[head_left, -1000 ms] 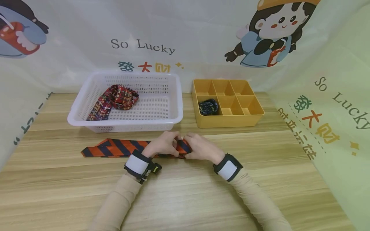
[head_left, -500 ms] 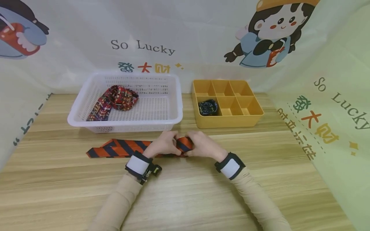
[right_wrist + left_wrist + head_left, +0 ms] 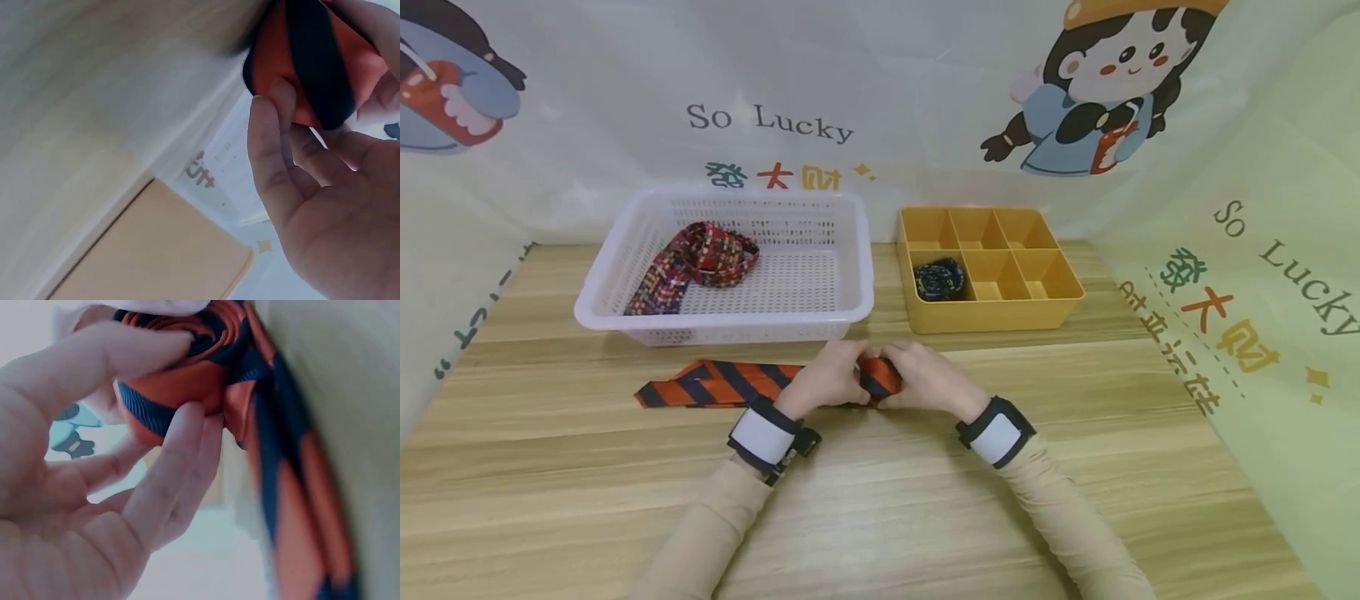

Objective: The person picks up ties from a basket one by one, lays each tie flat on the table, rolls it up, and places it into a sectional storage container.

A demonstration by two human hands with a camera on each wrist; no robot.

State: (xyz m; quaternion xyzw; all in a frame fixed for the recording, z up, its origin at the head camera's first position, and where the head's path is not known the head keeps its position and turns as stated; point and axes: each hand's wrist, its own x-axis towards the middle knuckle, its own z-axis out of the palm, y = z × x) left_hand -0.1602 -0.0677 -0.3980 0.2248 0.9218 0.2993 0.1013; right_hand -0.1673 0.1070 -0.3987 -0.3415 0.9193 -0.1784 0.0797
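Observation:
An orange and navy striped necktie (image 3: 737, 382) lies along the table, its right part wound into a roll (image 3: 181, 381). My left hand (image 3: 826, 377) grips the left side of that roll, thumb across its coiled edge in the left wrist view. From the other side my right hand (image 3: 931, 380) holds the roll, fingertips pressed on the striped outer layer (image 3: 312, 62) in the right wrist view. The flat tail of the tie runs left from the roll, past my left wrist, to a pointed end.
Behind the tie stands a white plastic basket (image 3: 745, 323) with a red multicoloured tie (image 3: 718, 254) inside. Right of it is a yellow divided box (image 3: 996, 315); a dark rolled tie (image 3: 940, 279) sits in its front left compartment. A printed cloth (image 3: 925, 100) hangs behind.
The tie's flat tail has slid to the right, so its pointed end lies closer to my hands. Both hands have stayed around the roll, shifting only slightly.

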